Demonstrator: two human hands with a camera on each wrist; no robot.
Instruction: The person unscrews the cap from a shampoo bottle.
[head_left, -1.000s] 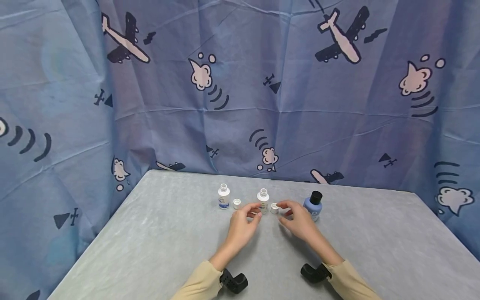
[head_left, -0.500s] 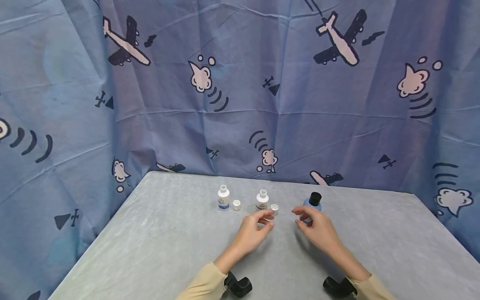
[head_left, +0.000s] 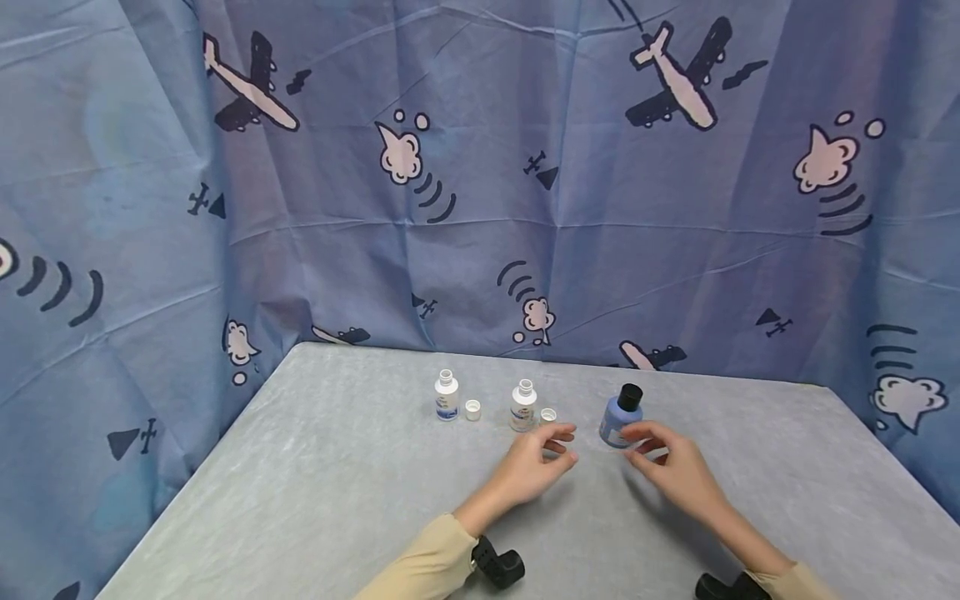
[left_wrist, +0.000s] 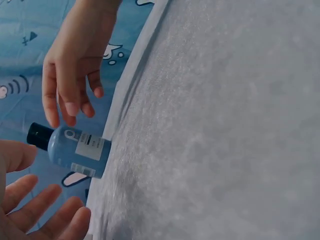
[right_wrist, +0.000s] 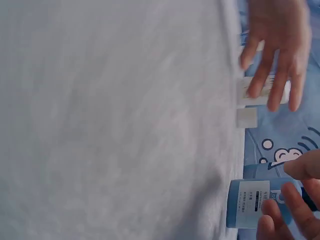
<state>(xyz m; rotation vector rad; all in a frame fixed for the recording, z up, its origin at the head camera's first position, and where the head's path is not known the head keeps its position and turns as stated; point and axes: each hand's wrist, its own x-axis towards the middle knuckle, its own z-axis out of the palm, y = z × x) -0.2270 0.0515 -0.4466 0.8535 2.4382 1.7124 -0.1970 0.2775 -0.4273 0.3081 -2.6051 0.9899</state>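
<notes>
A blue bottle [head_left: 618,419] with a black cap stands upright on the table, its label visible in both wrist views. My right hand [head_left: 681,472] is at the bottle's right side, fingers loosely bent; whether the fingertips touch it I cannot tell. On the other side my left hand [head_left: 531,465] hovers with relaxed, spread fingers, holding nothing, apart from the blue bottle. Behind the left hand stands an uncapped white bottle [head_left: 522,407], with a white cap [head_left: 548,415] beside it, partly hidden by the fingers. Another uncapped white bottle [head_left: 446,397] and its neighbouring white cap [head_left: 472,410] are farther left.
The pale grey table [head_left: 300,500] ends at a patterned blue curtain [head_left: 480,167] behind and along the sides. Both wrists wear black camera mounts, the left mount [head_left: 501,567] showing low in the head view.
Both hands have shifted right. My left hand has left the middle white bottle, and my right hand has drawn back from its cap to the blue bottle's right side, which now shows more fully.
</notes>
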